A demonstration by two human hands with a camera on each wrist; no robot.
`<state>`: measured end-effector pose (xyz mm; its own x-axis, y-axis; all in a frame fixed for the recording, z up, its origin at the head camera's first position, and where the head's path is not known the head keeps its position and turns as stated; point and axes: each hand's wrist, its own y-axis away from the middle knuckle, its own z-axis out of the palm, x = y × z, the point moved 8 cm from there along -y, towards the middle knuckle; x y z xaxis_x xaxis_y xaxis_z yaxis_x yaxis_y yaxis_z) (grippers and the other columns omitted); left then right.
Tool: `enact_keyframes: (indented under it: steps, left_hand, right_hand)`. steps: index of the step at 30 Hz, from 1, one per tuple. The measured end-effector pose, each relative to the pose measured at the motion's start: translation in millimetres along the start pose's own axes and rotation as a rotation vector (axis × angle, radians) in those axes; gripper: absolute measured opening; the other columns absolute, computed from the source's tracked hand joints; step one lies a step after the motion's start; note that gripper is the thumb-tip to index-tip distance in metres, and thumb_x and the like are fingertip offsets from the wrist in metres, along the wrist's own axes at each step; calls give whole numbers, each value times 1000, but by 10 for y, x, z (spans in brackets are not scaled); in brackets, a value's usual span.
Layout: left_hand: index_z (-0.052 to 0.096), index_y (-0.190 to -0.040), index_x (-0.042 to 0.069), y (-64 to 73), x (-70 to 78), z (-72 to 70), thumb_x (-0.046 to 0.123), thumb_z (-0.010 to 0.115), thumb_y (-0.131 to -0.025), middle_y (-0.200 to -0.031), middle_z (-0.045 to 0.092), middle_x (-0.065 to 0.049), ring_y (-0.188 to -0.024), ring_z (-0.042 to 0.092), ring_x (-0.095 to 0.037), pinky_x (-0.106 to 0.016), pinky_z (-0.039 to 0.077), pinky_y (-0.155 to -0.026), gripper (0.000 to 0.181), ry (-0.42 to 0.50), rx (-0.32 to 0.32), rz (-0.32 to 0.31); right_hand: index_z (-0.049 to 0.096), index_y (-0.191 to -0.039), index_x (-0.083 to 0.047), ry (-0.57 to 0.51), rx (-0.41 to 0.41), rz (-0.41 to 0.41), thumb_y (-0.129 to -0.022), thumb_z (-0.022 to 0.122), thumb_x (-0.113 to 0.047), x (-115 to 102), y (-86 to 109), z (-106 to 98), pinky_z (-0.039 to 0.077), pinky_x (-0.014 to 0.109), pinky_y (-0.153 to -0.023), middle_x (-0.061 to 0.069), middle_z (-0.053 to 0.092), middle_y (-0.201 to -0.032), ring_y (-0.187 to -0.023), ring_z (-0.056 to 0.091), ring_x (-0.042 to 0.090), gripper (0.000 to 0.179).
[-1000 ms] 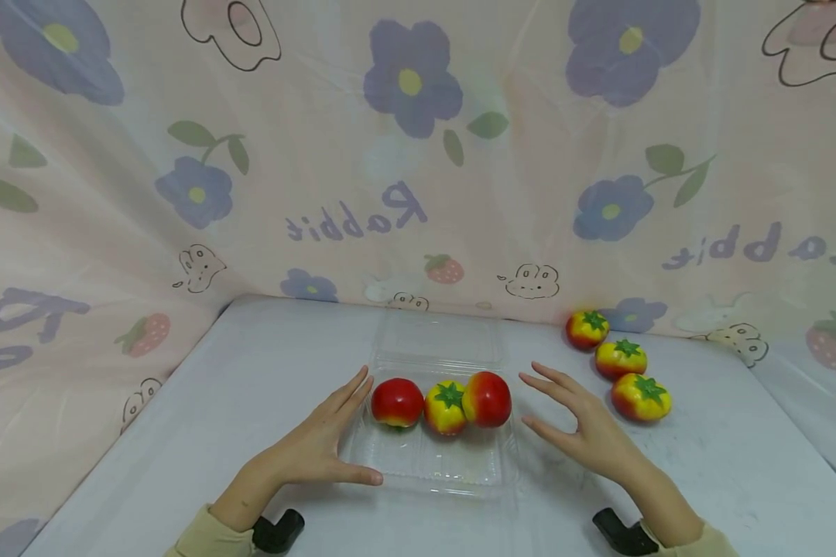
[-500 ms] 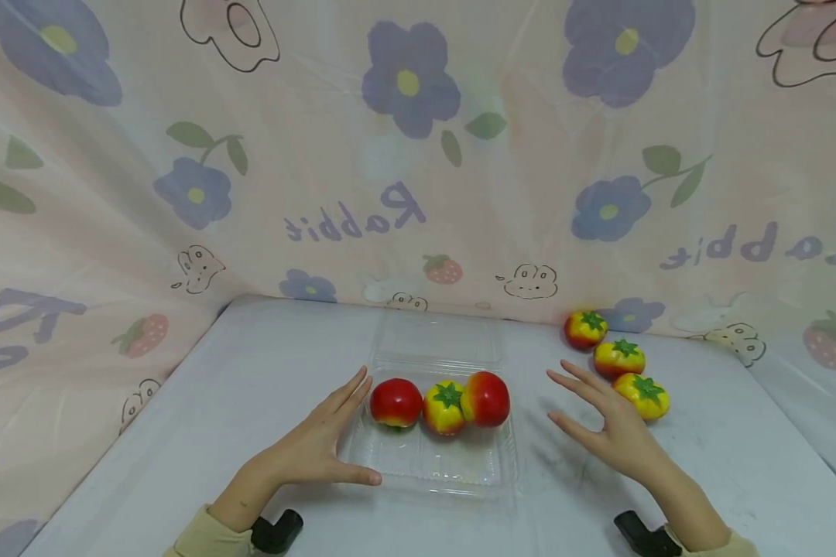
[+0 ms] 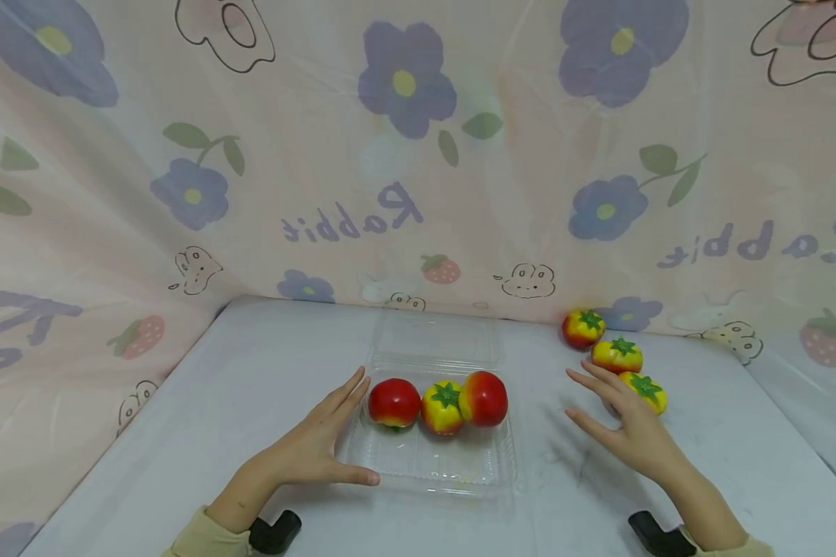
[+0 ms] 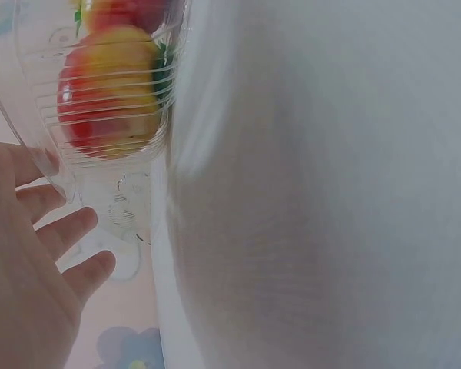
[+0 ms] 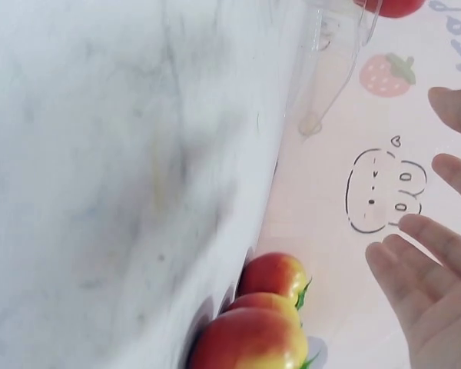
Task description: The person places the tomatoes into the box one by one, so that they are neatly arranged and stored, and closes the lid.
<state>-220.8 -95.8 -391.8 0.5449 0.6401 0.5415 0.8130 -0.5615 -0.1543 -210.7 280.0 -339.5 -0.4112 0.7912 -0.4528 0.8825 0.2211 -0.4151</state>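
Nearest fruit (image 3: 647, 392) of three toward the table's (image 3: 188, 418) far right corner: left side hidden behind my right hand (image 3: 630, 433); cut by the bottom edge of the right wrist view. Middle fruit (image 3: 616, 355) of that row: partly covered there by the nearest. Left fruit (image 3: 394, 401) in my clear container (image 3: 425, 462): green top mostly hidden beneath. My left hand (image 3: 310, 449): cut by the left edge of its wrist view; whether it touches the container, I cannot tell. My sleeves (image 3: 205, 535), table's near edge: cut off at the bottom of the head view.
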Motion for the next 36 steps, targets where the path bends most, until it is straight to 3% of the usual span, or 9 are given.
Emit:
enact_keyframes:
  steps: [2,4,5,9,11,13,22,30,36]
  left_hand:
    - [18,-154,11,0,0,-1,70,72,-66,-162,9,-7,-145,21,-34,-61,31,-109,119,-2,3,0]
    - [18,-154,11,0,0,-1,70,72,-66,-162,10,-7,-145,21,-34,-61,31,-109,119,-2,3,-1]
    - [18,-154,11,0,1,-1,70,72,-66,-162,10,-7,-145,21,-34,-61,31,-109,119,-2,4,0]
    - [18,-154,12,1,-3,1,70,72,-66,-162,9,-7,-145,21,-34,-61,31,-109,119,-1,4,1]
    - [18,-154,12,3,-7,3,70,72,-66,-162,9,-7,-145,21,-34,-61,31,-108,119,2,5,1]
    - [18,-154,12,4,-11,3,70,72,-66,-162,9,-6,-145,21,-34,-62,31,-108,119,6,7,0]
    - [17,-154,12,3,-13,7,69,72,-66,-163,8,-5,-145,21,-34,-62,31,-108,119,19,2,-6]
    - [18,-154,11,2,-4,2,70,72,-66,-163,8,-6,-145,21,-34,-61,32,-108,119,17,0,-8]
    - [17,-155,14,5,0,-4,71,71,-66,-162,9,-7,-145,20,-34,-61,31,-109,119,10,-3,-7]
  right_hand:
    - [58,-132,-14,5,2,13,-81,77,-21,28,9,-24,42,67,-89,21,48,-140,-123,47,45,55]
    - [58,-133,-15,21,4,27,-82,76,-22,62,15,-47,46,49,-99,19,49,-141,-124,47,43,54]
    - [58,-133,-14,20,3,32,-82,76,-22,76,18,-58,45,49,-99,20,48,-141,-124,47,44,54]
    - [59,-132,-12,2,-1,50,-83,76,-22,130,29,-96,40,55,-103,20,47,-142,-126,43,46,53]
    - [59,-131,-10,-12,4,53,-83,75,-21,150,37,-115,37,72,-91,23,47,-141,-125,42,49,52]
    - [59,-131,-9,-6,4,69,-83,75,-21,189,50,-128,36,74,-89,23,46,-141,-124,42,50,52]
    - [58,-130,-7,46,6,136,-85,73,-22,365,117,-187,34,77,-85,27,42,-142,-123,39,55,50]
    - [58,-130,-6,56,31,138,-85,74,-21,432,166,-259,34,78,-84,29,42,-141,-121,39,57,50]
    - [56,-132,-6,71,6,183,-86,72,-24,496,188,-267,34,78,-84,29,41,-141,-122,38,57,52]
